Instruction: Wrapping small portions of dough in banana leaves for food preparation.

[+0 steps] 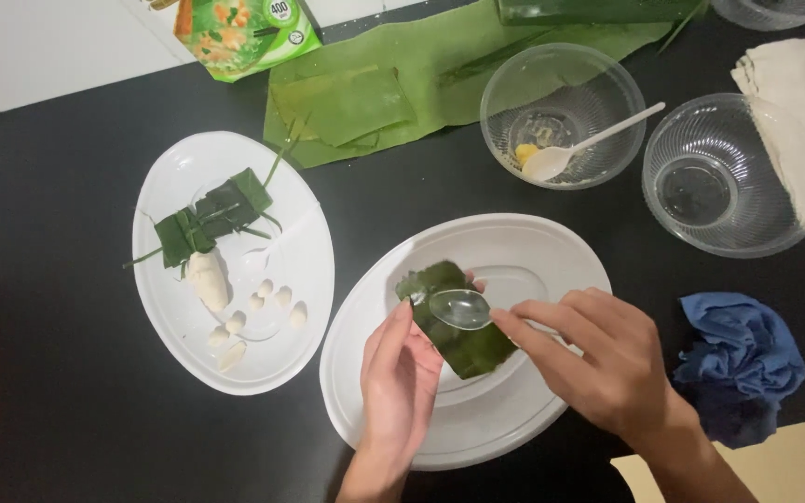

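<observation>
Over a white oval plate [552, 251], my left hand [398, 382] holds a folded green leaf piece [472, 349] from below. My right hand [598, 359] grips a clear plastic spoon [460, 308] whose bowl rests on top of the leaf. To the left, a second white oval plate [174, 172] carries two tied green leaf parcels [211, 216], a white dough lump [207, 279] and several small white pieces [267, 298].
Flat banana leaves [375, 93] lie at the back of the black table [67, 391]. A clear bowl [598, 93] holds a white spoon [598, 138] and a yellow bit. Another clear bowl [715, 191] sits right of it, beside a white cloth [803, 102]. A blue cloth [738, 363] and green carton [239, 28] are nearby.
</observation>
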